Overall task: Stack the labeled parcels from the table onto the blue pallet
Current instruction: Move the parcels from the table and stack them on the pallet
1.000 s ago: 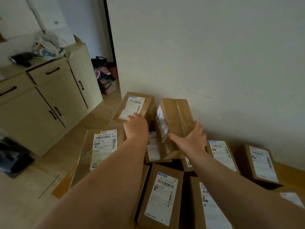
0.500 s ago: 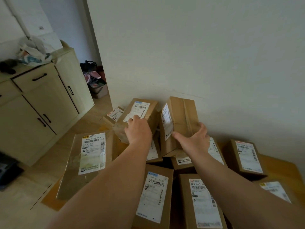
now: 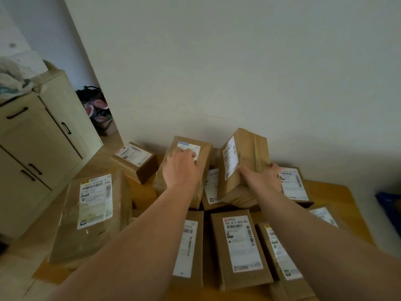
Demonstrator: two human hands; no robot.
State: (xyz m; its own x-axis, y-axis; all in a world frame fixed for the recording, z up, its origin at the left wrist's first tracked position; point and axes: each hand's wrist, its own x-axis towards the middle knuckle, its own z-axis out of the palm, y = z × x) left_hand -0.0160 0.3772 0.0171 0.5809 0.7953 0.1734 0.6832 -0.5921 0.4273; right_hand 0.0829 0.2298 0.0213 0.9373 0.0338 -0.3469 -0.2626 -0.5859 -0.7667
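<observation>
Several brown cardboard parcels with white labels lie crowded on a wooden table (image 3: 338,196). My left hand (image 3: 182,168) lies on top of a tilted parcel (image 3: 201,153) at the back, fingers over its label. My right hand (image 3: 264,177) grips the near end of another parcel (image 3: 247,157), which stands tipped up on its edge with the label facing left. A blue thing (image 3: 388,205), perhaps the pallet, shows at the far right edge, mostly out of frame.
A large parcel (image 3: 93,211) lies at the left. A small one (image 3: 134,159) sits behind it. Other parcels (image 3: 238,246) fill the near table. A cream cabinet (image 3: 43,153) stands to the left. Shoes (image 3: 95,105) lie in the doorway. A white wall rises behind the table.
The view has swung right and down. Both hands have stayed on their two parcels, the left hand sliding further over the label. The blue thing at the right has come into view.
</observation>
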